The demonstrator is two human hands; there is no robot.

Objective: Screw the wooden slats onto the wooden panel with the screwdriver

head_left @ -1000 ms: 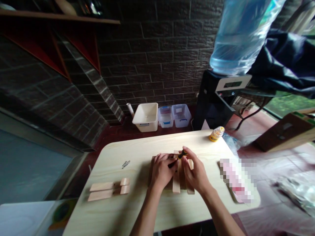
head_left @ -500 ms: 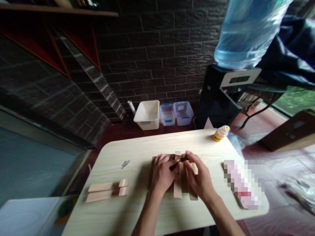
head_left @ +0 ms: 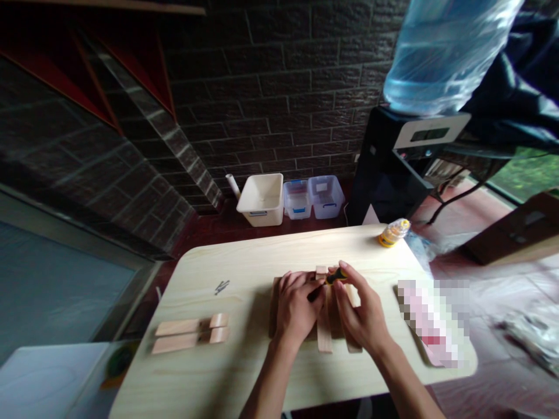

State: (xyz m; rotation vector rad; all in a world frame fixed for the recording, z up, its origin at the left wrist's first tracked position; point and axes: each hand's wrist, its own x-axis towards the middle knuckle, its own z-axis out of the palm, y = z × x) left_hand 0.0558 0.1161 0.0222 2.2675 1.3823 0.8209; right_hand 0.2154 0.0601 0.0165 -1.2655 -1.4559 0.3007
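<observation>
My right hand (head_left: 361, 308) is closed around the black and yellow handle of a screwdriver (head_left: 336, 276), held over the wooden pieces. Its tip is hidden by my left hand (head_left: 299, 305), whose thumb and forefinger come together at the tool's front end; what they pinch is out of sight. The other left fingers curl over a brown wooden board (head_left: 273, 314). Across this board lies a pale wooden strip (head_left: 324, 334) with a small block (head_left: 321, 270) at its far end. A second strip (head_left: 353, 342) sits partly under my right hand.
Left on the table (head_left: 196, 384) lie two wooden strips (head_left: 177, 336) with end blocks, and several screws (head_left: 222, 286). A yellow-capped bottle (head_left: 394, 233) stands at the far right corner, a pink item (head_left: 430, 326), blurred, at the right. Bins (head_left: 262, 201) and a water dispenser (head_left: 384, 169) are beyond.
Both hands, the screwdriver and the wooden board with its strips have shifted slightly to the right on the table. The view has tilted a little. Each hand keeps its hold.
</observation>
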